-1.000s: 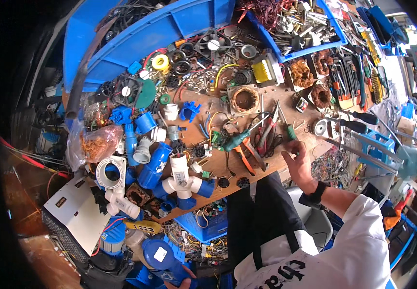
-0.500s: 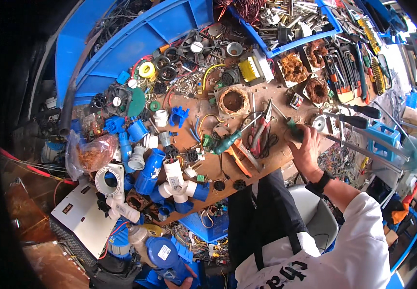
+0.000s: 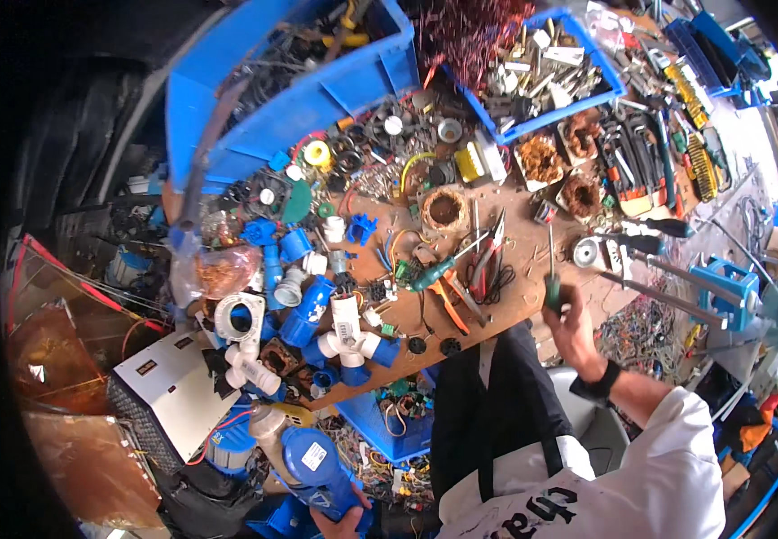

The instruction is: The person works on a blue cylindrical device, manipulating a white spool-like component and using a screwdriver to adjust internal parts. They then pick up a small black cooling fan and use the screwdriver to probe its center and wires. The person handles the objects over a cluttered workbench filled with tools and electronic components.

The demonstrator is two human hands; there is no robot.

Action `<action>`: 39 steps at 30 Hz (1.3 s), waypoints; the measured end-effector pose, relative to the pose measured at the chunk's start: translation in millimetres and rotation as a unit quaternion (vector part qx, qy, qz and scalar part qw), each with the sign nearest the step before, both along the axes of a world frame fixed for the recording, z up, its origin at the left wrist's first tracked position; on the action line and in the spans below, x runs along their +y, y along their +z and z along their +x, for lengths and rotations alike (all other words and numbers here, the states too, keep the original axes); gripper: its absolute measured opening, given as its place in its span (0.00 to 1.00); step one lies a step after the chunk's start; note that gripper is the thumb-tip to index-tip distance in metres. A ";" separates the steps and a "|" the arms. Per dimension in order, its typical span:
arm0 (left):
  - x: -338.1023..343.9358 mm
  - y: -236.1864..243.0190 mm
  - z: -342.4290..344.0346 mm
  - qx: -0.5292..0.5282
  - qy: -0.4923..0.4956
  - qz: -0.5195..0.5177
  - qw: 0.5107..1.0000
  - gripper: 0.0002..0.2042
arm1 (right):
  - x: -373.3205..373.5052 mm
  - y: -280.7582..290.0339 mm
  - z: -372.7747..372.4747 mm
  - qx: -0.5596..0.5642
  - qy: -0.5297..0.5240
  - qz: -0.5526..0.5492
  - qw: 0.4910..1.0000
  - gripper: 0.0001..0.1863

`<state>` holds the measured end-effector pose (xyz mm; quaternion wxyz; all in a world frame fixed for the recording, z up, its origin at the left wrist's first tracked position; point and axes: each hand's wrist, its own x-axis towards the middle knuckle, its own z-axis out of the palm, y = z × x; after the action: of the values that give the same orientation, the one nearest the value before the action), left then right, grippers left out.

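From my remote view I go from the left side. A white metal box (image 3: 160, 382) with a black grille lies at the lower left. Near the bottom edge my left hand (image 3: 339, 521) is closed around the lower end of a big blue plug (image 3: 312, 463), smooth plastic with a white label; it sits low, under the table edge. Above it, the wooden table (image 3: 532, 260) carries white pipe joints (image 3: 348, 337) and blue plastic fittings (image 3: 308, 310), round and glossy. A clear bag (image 3: 223, 269) holds copper-coloured bits. At the top, a large blue plastic bin (image 3: 317, 94) holds dark cables and tools. To its right a smaller blue tray (image 3: 550, 76) is full of small grey metal parts. In the middle lie pliers with red and orange handles (image 3: 470, 278) beside a coil of copper wire (image 3: 445, 208). More right, my right hand (image 3: 573, 323) pinches a screwdriver (image 3: 551, 283) by its green handle, fingers closed around it, thin steel shaft pointing up, at the near table edge. A black band is on that wrist. Far right stands a blue metal frame (image 3: 725, 283).
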<state>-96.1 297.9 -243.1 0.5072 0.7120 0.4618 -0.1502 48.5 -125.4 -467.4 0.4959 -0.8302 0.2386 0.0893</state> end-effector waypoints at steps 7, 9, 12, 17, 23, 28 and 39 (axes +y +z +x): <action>-47.8 62.9 42.6 -0.248 -0.065 -0.118 0.959 0.28 | 19.1 192.1 -23.6 -0.140 0.064 0.227 0.962 0.18; -58.3 91.5 53.1 -0.278 -0.116 -0.134 0.944 0.26 | 6.2 251.2 -23.5 -0.179 0.109 0.283 0.936 0.17; -76.9 128.2 66.9 -0.337 -0.157 -0.170 0.912 0.27 | -20.1 336.9 -31.2 -0.187 0.198 0.213 0.938 0.18; -106.3 169.1 87.8 -0.393 -0.215 -0.313 0.838 0.26 | -30.8 421.5 -50.6 -0.278 0.280 0.146 0.907 0.23; -138.3 200.4 90.1 -0.392 -0.262 -0.436 0.767 0.29 | -33.8 463.2 -67.3 -0.356 0.340 0.072 0.867 0.23; -146.0 210.4 87.2 -0.351 -0.260 -0.529 0.728 0.35 | -37.6 481.2 -76.6 -0.405 0.342 -0.023 0.848 0.23; -153.6 216.2 86.8 -0.251 -0.264 -0.692 0.623 0.36 | -32.4 495.5 -78.5 -0.421 0.335 -0.080 0.839 0.25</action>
<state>-9.3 144.3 -26.9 0.8850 0.2527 -0.1318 -0.3681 -30.0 -157.8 28.2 0.4199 -0.8540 -0.2794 -0.1278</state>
